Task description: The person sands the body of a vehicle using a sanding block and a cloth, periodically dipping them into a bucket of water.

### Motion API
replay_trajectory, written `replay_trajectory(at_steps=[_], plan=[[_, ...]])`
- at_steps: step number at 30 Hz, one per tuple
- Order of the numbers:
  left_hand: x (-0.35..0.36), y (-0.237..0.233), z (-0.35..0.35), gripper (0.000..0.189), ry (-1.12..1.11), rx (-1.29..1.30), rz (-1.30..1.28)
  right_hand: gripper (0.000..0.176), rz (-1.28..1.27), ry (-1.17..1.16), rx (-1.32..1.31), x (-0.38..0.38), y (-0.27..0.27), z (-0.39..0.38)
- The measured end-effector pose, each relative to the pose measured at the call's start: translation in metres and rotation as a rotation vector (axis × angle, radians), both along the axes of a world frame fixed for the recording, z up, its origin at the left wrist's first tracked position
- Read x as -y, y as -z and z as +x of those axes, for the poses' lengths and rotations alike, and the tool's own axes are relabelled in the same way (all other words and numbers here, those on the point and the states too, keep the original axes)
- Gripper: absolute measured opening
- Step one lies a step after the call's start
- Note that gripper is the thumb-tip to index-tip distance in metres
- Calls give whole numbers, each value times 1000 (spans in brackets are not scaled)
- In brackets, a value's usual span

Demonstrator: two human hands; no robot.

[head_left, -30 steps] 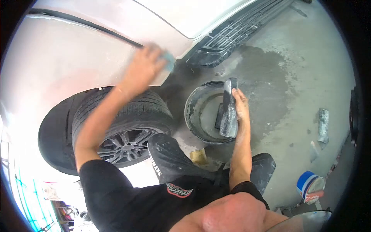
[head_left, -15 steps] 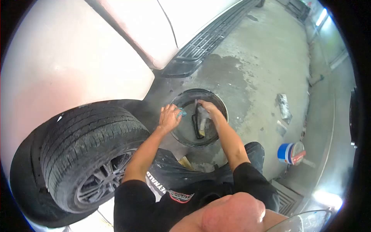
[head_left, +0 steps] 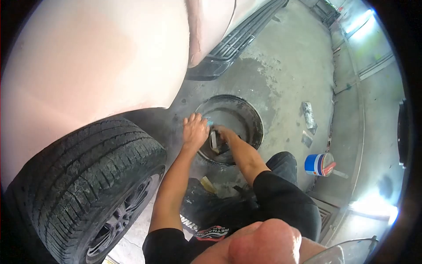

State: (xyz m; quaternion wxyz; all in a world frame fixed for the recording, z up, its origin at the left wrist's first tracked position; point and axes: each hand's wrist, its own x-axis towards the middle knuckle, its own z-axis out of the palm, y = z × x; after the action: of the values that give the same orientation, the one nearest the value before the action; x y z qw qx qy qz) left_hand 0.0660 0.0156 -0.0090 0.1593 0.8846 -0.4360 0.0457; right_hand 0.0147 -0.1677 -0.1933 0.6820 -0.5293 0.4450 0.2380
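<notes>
A round dark tub (head_left: 259, 127) stands on the floor between my knees and the car. Over its left rim is my left hand (head_left: 195, 130), fingers curled, with a small piece of blue material (head_left: 210, 122) showing beside the fingertips; what exactly it grips is mostly hidden. My right hand (head_left: 225, 133) reaches inside the tub and holds a dark block-like tool (head_left: 214, 140) with a lighter grey face, near the left side of the tub. The far side of the tool is hidden by my hand.
On the left are a car tyre (head_left: 96, 163) and a pale body panel (head_left: 110, 57), with a black side step (head_left: 237, 39) above the tub. A blue and white bucket (head_left: 314, 164) and a silvery strip (head_left: 308, 116) lie to the right, near the wall.
My right hand has moved the tool leftward in the tub, closer to my left hand. The view has shifted, and the tyre and panel appear larger.
</notes>
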Motion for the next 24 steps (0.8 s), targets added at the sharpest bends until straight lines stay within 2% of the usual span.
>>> replay_trajectory(at_steps=[1,4,6,8,11,13,15,16,17,18,20,22,24], plan=[[1,-2,-1,19,-5,-11,-12,48,125,82,5,10,10,2],[0,-1,-2,20,-9,-2,-96,63,-147,85,0,5,-95,-6],[-2,-3,-3,19,13,14,-140,59,-117,157,14,15,-108,-8],[-1,-5,0,19,24,31,-146,45,-106,188,244,15,-134,-27],[2,-1,-2,23,3,29,-83,51,-420,169,636,-1,-223,-44],[0,6,-2,25,13,34,-88,61,-673,235,874,9,-255,-26],[1,4,-1,27,2,59,-44,63,-962,358,1107,13,-327,-7],[3,2,-2,28,-9,77,2,62,-1018,405,1119,17,-360,0],[3,1,-4,29,-23,94,50,61,-1072,451,1128,20,-384,9],[4,-1,-5,29,-30,76,47,58,-1173,555,1269,26,-399,25],[8,-4,-6,27,-48,43,34,52,-1193,707,1400,37,-430,52],[8,-3,-5,26,-44,57,55,58,-1099,705,1341,49,-468,59],[8,-3,-4,26,-44,57,76,59,-1116,689,1239,60,-485,72]])
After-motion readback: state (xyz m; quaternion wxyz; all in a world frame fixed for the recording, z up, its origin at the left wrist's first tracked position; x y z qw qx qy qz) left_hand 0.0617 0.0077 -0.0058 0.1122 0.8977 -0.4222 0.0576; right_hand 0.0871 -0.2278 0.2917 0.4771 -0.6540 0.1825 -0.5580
